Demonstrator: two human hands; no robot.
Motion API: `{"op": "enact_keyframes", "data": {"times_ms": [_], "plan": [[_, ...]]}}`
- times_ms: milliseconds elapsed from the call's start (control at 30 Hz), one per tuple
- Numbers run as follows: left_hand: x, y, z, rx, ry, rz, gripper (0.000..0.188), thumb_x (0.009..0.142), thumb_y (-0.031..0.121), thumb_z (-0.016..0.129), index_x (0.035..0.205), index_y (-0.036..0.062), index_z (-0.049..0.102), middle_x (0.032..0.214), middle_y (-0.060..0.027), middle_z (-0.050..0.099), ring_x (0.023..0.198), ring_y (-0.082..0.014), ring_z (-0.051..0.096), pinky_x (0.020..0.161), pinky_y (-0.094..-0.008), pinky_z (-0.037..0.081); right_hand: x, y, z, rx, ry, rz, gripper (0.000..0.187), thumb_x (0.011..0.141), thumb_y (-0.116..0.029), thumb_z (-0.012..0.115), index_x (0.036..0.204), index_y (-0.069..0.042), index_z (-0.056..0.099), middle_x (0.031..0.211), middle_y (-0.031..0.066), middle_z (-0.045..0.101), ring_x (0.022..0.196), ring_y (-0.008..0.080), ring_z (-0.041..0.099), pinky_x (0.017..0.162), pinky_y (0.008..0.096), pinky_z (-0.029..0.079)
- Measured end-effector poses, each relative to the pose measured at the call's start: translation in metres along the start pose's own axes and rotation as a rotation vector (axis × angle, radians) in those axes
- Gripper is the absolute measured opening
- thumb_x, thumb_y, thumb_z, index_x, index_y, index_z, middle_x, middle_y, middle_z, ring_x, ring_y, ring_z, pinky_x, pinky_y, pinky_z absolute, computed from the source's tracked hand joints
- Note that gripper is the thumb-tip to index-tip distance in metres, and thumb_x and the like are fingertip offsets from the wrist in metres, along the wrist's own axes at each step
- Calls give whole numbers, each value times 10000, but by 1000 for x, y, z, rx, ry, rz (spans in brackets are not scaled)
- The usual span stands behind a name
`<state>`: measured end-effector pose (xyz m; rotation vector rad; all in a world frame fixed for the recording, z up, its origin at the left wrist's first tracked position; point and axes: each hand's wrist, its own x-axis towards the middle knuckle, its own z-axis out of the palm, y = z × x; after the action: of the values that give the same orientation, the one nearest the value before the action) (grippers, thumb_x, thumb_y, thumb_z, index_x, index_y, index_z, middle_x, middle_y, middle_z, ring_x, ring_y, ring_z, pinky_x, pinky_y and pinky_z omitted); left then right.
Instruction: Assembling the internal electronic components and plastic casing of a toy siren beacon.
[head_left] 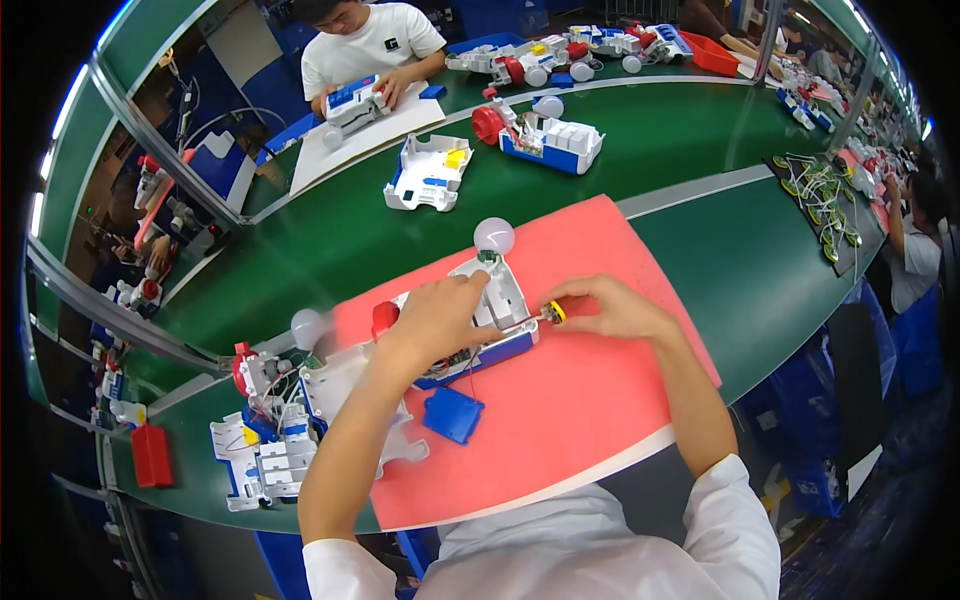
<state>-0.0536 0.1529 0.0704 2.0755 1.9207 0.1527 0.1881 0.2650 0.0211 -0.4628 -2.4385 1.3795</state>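
Note:
A white and blue plastic toy housing (500, 300) lies on a red mat (570, 400) in front of me, with a translucent round bulb (494, 237) at its far end and a red knob (385, 317) at its left. My left hand (440, 315) presses down on the housing. My right hand (605, 308) grips a screwdriver with a yellow collar (551, 312), its metal shaft pointing left into the housing. A small blue cover plate (452, 414) lies loose on the mat near my left forearm.
More white and blue toy parts (270, 440) and a second bulb (306, 326) sit left of the mat on the green belt (330, 240). A red box (152, 456) stands at the left edge. Across the belt a person (365, 45) handles another toy; more housings (430, 172) lie there.

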Motion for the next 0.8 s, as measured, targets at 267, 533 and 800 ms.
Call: {"op": "enact_keyframes", "data": {"times_ms": [267, 533, 800], "plan": [[8, 24, 14, 151, 146, -23, 593, 661, 315, 832, 1106, -2, 600, 894, -214, 693, 852, -376, 691, 749, -460, 545, 6, -10, 14, 28, 243, -93, 416, 781, -38, 773, 1188, -31, 686, 1089, 106, 702, 1003, 222, 669, 894, 332, 528], [8, 34, 19, 174, 174, -35, 587, 647, 283, 837, 1106, 1, 604, 853, -195, 691, 818, -362, 696, 706, -457, 549, -2, -10, 16, -91, 211, -201, 433, 836, -59, 719, 1262, -28, 645, 1171, 159, 690, 1068, 289, 668, 929, 371, 522], [11, 36, 20, 173, 212, -5, 588, 662, 316, 834, 1104, -1, 609, 828, -183, 688, 802, -356, 700, 679, -447, 551, -10, -12, 21, -216, 209, -174, 465, 860, -72, 700, 1317, -54, 609, 1239, 156, 649, 1142, 309, 596, 975, 398, 473]]}}
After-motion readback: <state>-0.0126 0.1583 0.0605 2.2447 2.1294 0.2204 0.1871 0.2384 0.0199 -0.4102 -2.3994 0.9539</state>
